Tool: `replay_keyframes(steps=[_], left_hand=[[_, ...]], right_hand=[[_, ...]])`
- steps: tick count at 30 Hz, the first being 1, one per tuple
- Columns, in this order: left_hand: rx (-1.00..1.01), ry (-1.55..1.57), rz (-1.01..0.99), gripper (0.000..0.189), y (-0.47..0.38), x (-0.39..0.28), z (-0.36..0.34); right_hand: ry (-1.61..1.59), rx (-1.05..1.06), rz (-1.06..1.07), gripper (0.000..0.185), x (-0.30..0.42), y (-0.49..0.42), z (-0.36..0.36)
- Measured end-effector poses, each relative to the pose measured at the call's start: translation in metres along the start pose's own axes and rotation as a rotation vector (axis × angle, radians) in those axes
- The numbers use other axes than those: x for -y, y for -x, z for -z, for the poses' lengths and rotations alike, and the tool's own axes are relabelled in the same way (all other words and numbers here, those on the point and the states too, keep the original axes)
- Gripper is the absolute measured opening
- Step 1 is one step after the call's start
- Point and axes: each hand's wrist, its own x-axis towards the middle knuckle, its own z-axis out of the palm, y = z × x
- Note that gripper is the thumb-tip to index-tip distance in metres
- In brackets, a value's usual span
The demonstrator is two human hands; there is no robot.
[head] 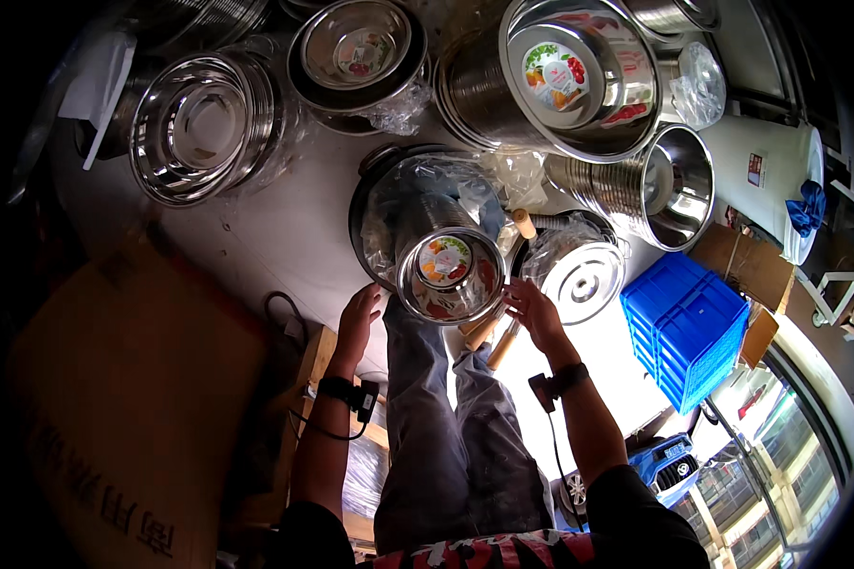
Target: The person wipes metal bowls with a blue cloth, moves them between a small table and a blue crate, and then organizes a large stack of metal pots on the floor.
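Note:
A stack of shiny metal basins point(450, 276) with a fruit-pattern label in the top one stands before me, between my hands. My left hand point(359, 320) is beside its left side, fingers apart and holding nothing. At its right side is my right hand point(532, 311), fingers spread; whether the fingertips touch the rim cannot be told. Behind the stack, clear plastic wrap point(427, 171) lies over a dark round pan. A round metal lid point(583, 283) partly in plastic is to the right of my right hand. Wooden handles point(504, 347) stick out below the stack.
Stacked steel basins point(203, 131) stand at the left, and large steel pots point(576, 78) at the upper right. Another pot stack point(676, 188) lies tilted near blue plastic crates point(683, 320). A big cardboard box point(135, 398) fills the lower left, beside a wooden frame point(317, 355).

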Motion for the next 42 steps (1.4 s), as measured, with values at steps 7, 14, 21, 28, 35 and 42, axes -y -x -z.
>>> replay_keyframes(steps=[7, 14, 21, 28, 35, 42], left_hand=[[-0.121, -0.313, 0.102, 0.031, 0.141, 0.006, 0.037], [-0.025, -0.455, 0.09, 0.023, 0.251, -0.019, 0.022], [0.015, -0.469, -0.212, 0.014, 0.316, -0.054, -0.092], [0.163, -0.516, -0.295, 0.019, 0.403, -0.007, -0.264], [0.306, -0.698, -0.344, 0.025, 0.455, -0.013, -0.376], [0.247, -0.615, -0.318, 0.026, 0.444, 0.018, -0.388]], right_hand=[[0.146, 0.012, 0.114, 0.035, 0.024, 0.171, 0.067], [0.133, -0.149, 0.163, 0.03, 0.002, 0.342, 0.149], [0.004, -0.179, 0.295, 0.034, -0.088, 0.455, 0.258], [-0.033, -0.279, 0.395, 0.034, -0.188, 0.536, 0.382], [-0.258, -0.374, 0.487, 0.038, -0.247, 0.593, 0.463], [-0.149, -0.264, 0.488, 0.037, -0.206, 0.58, 0.485]])
